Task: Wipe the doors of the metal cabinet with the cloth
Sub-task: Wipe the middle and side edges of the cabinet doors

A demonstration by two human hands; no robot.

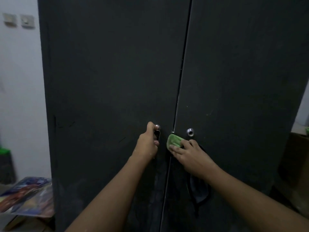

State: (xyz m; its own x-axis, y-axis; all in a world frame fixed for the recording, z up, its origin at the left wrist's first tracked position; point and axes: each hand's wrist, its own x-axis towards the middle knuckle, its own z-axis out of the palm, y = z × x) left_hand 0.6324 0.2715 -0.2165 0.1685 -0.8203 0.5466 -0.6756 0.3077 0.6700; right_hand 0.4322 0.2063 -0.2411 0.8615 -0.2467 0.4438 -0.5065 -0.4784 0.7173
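Two dark, matte metal doors (108,72) stand shut, scuffed and speckled, with a thin bright seam (181,72) between them. On the right door (242,72), just beside the seam and below a round lock (190,132), the right hand (192,156) presses a folded, soft green cloth (174,139) with flat fingers. The left hand (148,143) grips the chrome handle (157,133). Broad panel extends above.

Dim, soft, wide-angle edge distortion
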